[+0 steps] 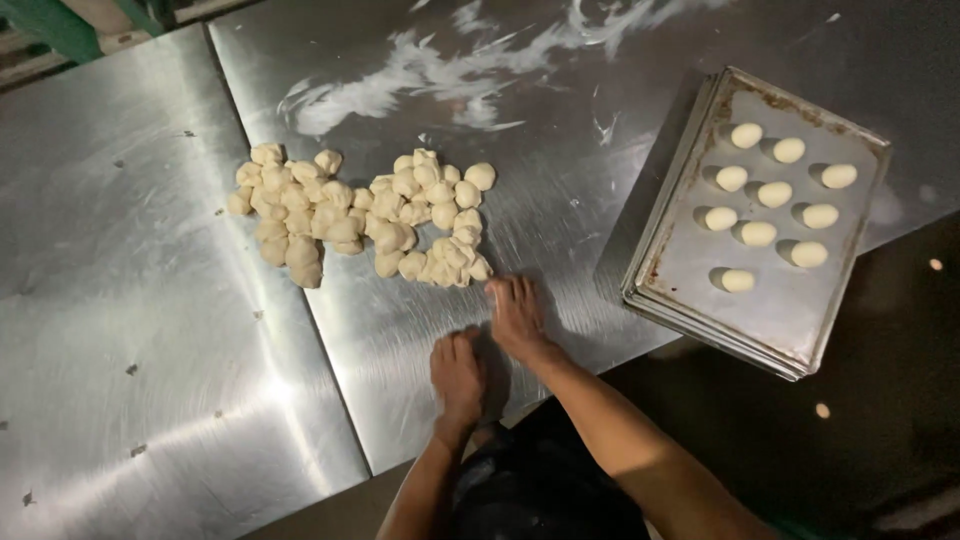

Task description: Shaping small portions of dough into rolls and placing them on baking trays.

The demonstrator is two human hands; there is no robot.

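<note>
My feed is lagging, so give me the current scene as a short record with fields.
surface: steel table
left hand: palm down on table, contents hidden
right hand: palm down beside the pile's near edge
dough pieces: rough heap, mid-table
baking tray: stacked trays at right, tilted, overhanging table edge
dough balls: ten shaped, in rows on tray
flour smears: far side
</note>
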